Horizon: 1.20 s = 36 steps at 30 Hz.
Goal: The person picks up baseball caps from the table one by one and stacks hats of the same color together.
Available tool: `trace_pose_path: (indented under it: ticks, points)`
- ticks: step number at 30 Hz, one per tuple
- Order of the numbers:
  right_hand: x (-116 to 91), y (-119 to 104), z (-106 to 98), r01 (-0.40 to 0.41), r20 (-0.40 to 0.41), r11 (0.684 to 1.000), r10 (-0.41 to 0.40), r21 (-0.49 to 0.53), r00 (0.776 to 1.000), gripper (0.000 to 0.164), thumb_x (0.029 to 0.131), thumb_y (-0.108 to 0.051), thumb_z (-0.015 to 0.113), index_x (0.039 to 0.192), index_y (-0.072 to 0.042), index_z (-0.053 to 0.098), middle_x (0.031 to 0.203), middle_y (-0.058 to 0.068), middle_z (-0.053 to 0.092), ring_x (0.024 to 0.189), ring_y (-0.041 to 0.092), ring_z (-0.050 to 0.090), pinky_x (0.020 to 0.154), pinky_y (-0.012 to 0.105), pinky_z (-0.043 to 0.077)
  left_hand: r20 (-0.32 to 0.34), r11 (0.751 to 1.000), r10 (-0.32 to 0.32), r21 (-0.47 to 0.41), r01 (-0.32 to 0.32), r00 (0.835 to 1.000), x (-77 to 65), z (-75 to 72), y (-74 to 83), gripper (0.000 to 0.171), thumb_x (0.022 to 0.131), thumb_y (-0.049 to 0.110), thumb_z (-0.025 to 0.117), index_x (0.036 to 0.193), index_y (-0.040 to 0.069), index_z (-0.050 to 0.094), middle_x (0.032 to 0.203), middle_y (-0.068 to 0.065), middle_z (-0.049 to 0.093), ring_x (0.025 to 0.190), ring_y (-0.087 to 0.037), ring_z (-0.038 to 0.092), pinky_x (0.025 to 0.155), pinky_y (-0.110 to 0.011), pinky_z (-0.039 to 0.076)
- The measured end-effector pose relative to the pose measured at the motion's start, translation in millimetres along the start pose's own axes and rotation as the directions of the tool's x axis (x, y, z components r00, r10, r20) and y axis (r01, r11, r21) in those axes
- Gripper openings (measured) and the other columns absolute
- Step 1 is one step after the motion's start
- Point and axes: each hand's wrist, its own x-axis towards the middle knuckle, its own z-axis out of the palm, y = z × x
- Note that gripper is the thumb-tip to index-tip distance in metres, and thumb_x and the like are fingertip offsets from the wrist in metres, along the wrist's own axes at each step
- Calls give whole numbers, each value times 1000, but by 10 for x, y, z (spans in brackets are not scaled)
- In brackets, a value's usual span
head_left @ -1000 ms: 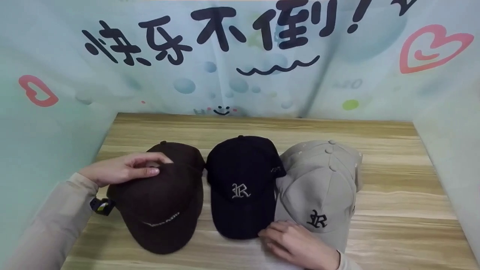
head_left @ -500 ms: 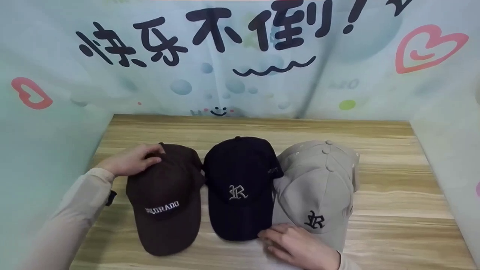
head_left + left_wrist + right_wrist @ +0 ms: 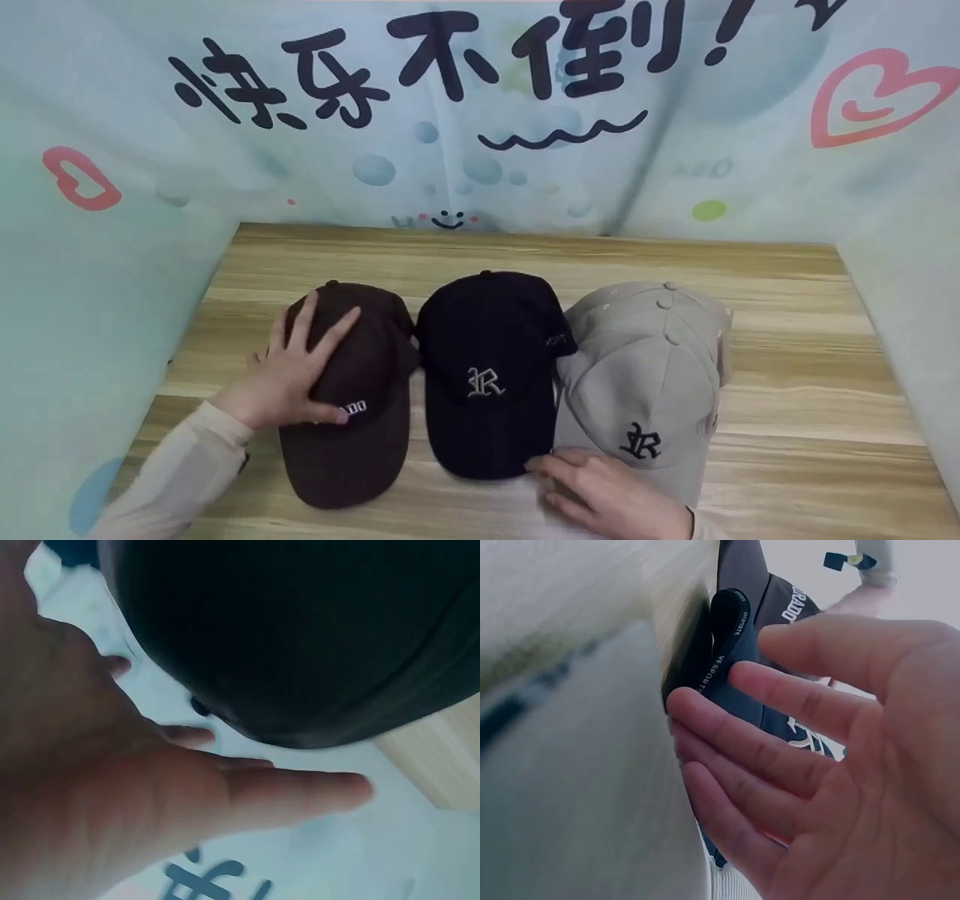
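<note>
A brown cap (image 3: 352, 469) lies at the left of a row, brim toward me, its white lettering partly covered. My left hand (image 3: 289, 375) is over its crown with fingers spread. In the left wrist view a gap shows between the palm and the dark crown (image 3: 300, 637). The black cap (image 3: 487, 322) with an embroidered R sits in the middle. At the right, grey caps (image 3: 637, 382) are nested in a stack. My right hand (image 3: 611, 487) is by the black brim's right corner, in front of the grey brim. Its fingers (image 3: 735, 735) are extended and hold nothing.
The caps stand on a wood-grain table (image 3: 795, 360). A pale printed sheet (image 3: 315, 180) with large characters and hearts rises behind the table and along both sides.
The brown cap has straightened and settled beside the black one. My left hand has let go of its top, come forward over the crown and spread its fingers. The right hand stays put.
</note>
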Motion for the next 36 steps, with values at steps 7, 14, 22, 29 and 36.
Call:
trace_pose_path:
  ticks: [7,14,22,29,36]
  points:
    - [-37,-2,-15,-32,9,999,32,-12,999,37,89,-15,67,124,-7,60,106,0,62,94,13,61,80,31,50,-61,993,117,15,-116,991,106,220,-64,119,64,25,91,153,18,13,149,-38,-12,124,-72,-8,77,-67,45]
    - [-63,19,-54,-108,38,994,108,-1,993,36,91,-18,65,125,-8,59,109,0,62,96,16,61,82,34,50,-71,994,111,-12,-112,991,286,247,-48,114,65,25,90,153,18,17,152,-34,-10,127,-68,-8,67,-55,53]
    - [-88,44,-92,-104,52,994,104,-16,993,35,91,-18,64,124,-7,60,110,1,62,98,17,61,84,35,49,-60,997,80,-18,-81,995,403,216,9,110,70,28,88,154,18,18,153,-31,-9,129,-66,-5,59,-48,54]
    - [-109,43,-124,-153,91,988,151,11,984,34,93,-20,62,126,-10,61,112,0,62,100,17,60,84,35,49,-18,998,61,-26,-61,998,487,175,-19,110,70,28,88,154,21,17,154,-28,-10,131,-64,-5,62,-57,51]
    - [-150,55,-174,-187,87,981,182,52,979,28,93,-18,62,121,-12,62,108,-3,63,98,14,61,83,35,49,-42,999,40,17,-40,998,549,195,50,111,68,30,88,154,21,18,155,-29,-7,132,-64,-5,52,-53,50]
